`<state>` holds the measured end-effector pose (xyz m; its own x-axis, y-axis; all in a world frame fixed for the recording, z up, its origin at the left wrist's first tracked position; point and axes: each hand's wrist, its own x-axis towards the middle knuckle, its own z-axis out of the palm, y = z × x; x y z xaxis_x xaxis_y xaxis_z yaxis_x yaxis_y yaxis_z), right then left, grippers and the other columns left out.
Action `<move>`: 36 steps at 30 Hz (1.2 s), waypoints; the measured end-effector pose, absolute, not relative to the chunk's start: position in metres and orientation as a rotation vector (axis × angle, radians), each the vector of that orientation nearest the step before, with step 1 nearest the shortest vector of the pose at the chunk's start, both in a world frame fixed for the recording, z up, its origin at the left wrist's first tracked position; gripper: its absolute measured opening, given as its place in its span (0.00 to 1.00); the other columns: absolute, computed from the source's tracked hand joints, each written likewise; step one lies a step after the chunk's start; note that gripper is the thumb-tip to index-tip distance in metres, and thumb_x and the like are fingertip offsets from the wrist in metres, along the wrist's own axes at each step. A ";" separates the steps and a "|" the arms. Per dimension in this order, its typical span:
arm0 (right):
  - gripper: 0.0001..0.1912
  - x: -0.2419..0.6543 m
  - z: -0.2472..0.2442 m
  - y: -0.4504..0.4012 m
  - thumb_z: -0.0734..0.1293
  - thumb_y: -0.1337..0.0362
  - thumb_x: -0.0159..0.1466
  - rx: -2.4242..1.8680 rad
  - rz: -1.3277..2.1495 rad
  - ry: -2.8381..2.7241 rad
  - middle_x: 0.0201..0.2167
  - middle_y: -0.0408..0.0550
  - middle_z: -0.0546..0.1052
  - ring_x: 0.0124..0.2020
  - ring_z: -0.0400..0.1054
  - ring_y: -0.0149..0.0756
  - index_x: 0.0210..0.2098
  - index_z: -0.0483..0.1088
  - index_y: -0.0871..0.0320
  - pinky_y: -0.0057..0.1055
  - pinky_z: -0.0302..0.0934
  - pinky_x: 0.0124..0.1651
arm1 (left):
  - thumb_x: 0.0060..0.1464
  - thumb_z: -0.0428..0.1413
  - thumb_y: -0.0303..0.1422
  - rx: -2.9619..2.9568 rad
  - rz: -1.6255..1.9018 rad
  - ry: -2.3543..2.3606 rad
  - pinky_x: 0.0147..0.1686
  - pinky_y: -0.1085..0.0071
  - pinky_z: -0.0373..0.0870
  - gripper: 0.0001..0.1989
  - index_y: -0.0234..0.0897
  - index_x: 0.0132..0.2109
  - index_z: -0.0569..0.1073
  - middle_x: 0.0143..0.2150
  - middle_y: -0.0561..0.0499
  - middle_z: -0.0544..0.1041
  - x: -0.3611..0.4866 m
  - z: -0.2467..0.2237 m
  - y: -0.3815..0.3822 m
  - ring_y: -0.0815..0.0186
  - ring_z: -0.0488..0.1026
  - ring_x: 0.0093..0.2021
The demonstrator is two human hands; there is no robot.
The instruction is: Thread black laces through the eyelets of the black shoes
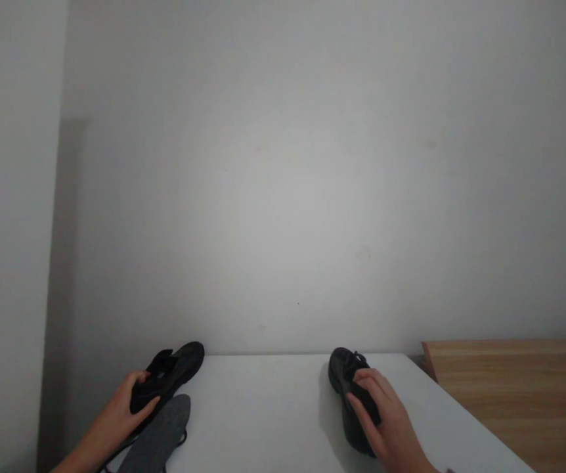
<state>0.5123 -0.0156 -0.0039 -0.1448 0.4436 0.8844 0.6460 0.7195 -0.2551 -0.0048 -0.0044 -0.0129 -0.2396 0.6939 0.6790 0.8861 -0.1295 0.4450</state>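
At the left of the white table, my left hand (124, 408) grips a black shoe (180, 369) by its sides, thumb toward me and fingers on the far side. The toe of this shoe points away and to the right. Beside it, nearer to me, lies a flat grey insole (159, 430), with a bit of black lace showing at its right edge. My right hand (385, 417) is closed over the opening of a second black shoe (354, 430), whose toe points toward the wall. Its laces show near the toe, and my fingers hide part of its upper.
The white table (258, 407) reaches back to a plain grey wall (283, 197). A wood-grain board or panel (519, 394) stands right of the table, against the wall. Another pale wall surface (7, 197) rises at the left.
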 end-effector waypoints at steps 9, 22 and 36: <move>0.08 0.423 -0.024 -0.032 0.61 0.72 0.59 -0.511 -0.441 -1.959 0.32 0.48 0.73 0.30 0.67 0.38 0.37 0.61 0.54 0.34 0.63 0.33 | 0.55 0.52 0.44 -1.968 -1.381 -1.487 0.58 0.54 0.59 0.15 0.40 0.45 0.68 0.53 0.43 0.69 0.100 0.025 -0.022 0.53 0.65 0.56; 0.06 0.418 -0.021 -0.022 0.58 0.62 0.65 -0.533 -0.271 -1.897 0.33 0.47 0.71 0.34 0.64 0.39 0.33 0.63 0.55 0.36 0.57 0.36 | 0.54 0.55 0.31 -2.733 -1.428 -1.306 0.44 0.66 0.66 0.06 0.37 0.32 0.75 0.35 0.48 0.72 0.266 0.034 0.007 0.61 0.69 0.40; 0.04 0.449 -0.001 0.035 0.61 0.67 0.64 -0.654 0.320 -1.831 0.33 0.46 0.70 0.37 0.63 0.36 0.35 0.68 0.58 0.33 0.58 0.41 | 0.56 0.51 0.32 -2.916 -1.303 -1.136 0.51 0.63 0.62 0.05 0.38 0.38 0.71 0.41 0.48 0.65 0.263 0.013 0.007 0.60 0.64 0.47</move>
<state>0.4494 0.0347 -0.0007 -0.2362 0.5779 0.7812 0.2790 0.8104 -0.5151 0.2633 0.0071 0.0130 0.4878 0.6624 0.5686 0.4732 -0.7480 0.4655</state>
